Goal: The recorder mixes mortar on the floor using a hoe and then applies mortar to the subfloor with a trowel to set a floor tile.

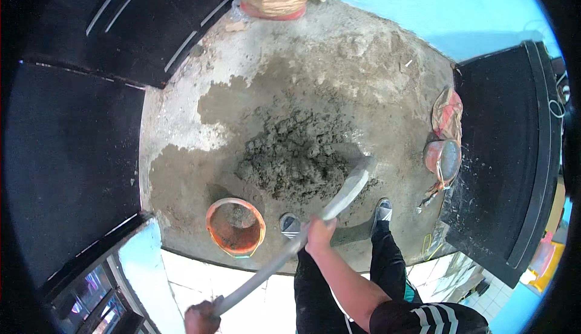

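Heaped on the floor (390, 107), forward of left hand (203, 317) and right hand (319, 236): dark grey mix (296, 152). Slanting from both hands to the heap's right edge: long-handled tool (293, 248). At left, orange bucket (210, 228) with greyish material inside; at right, smaller reddish bucket (431, 155), contents unclear. Wrapped around the handle (260, 277): fingers (315, 231) of both hands.

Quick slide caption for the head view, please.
Left hand and right hand grip a long-handled tool by a heap of grey mix, an orange bucket to the left.
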Demonstrator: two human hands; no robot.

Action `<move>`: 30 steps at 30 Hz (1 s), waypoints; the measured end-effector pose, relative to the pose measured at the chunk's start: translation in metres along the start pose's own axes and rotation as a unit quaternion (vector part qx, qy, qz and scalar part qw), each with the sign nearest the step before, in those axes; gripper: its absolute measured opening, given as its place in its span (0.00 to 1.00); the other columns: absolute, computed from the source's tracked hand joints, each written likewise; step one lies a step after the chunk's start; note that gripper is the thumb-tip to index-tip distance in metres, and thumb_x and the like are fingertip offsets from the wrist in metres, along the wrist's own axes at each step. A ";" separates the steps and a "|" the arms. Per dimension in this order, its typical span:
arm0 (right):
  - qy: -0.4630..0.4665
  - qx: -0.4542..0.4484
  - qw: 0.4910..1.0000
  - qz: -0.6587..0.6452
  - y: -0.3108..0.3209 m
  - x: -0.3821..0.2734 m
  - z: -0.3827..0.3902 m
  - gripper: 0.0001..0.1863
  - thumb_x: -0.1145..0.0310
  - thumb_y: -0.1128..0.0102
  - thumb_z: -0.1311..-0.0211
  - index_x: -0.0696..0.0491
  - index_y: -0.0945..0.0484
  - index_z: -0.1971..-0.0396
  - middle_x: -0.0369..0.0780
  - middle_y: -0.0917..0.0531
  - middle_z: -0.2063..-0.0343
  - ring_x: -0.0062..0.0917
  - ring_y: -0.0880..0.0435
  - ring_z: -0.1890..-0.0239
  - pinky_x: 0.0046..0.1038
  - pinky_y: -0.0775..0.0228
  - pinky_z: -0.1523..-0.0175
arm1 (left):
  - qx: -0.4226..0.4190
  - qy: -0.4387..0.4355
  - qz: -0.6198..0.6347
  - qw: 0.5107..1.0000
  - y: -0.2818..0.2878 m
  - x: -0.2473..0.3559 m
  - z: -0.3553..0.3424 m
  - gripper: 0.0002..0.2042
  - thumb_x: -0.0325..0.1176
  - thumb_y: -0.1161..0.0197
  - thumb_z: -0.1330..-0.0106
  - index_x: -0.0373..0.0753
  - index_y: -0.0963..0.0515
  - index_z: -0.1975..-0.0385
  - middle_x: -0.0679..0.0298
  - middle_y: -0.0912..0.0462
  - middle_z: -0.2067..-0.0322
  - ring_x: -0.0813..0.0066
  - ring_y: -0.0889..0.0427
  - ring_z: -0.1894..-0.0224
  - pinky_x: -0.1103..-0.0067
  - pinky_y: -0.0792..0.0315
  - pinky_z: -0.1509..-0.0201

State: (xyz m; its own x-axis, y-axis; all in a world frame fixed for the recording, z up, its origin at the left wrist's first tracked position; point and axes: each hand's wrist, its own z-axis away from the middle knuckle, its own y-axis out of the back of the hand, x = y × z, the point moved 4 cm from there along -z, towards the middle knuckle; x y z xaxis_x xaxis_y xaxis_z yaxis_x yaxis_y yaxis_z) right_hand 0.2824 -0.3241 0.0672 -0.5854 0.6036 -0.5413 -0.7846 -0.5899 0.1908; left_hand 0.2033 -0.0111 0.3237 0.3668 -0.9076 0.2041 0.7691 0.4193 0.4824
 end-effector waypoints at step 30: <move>0.293 -0.169 0.783 0.521 -0.056 -0.050 -0.083 0.30 0.66 0.37 0.50 0.62 0.36 0.49 0.57 0.20 0.60 0.52 0.20 0.55 0.44 0.28 0.50 | 0.058 0.011 0.490 0.870 -0.285 0.126 0.005 0.30 0.26 0.43 0.42 0.33 0.37 0.36 0.47 0.23 0.49 0.57 0.20 0.55 0.71 0.24 0.56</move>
State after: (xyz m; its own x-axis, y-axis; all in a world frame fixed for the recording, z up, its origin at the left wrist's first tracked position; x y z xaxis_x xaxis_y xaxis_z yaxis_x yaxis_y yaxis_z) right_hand 0.3725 -0.3665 0.0155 -0.5997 -0.5924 -0.5379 0.2142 -0.7665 0.6054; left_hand 0.0282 -0.2452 0.2166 0.8273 -0.1136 0.5502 0.0236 0.9855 0.1681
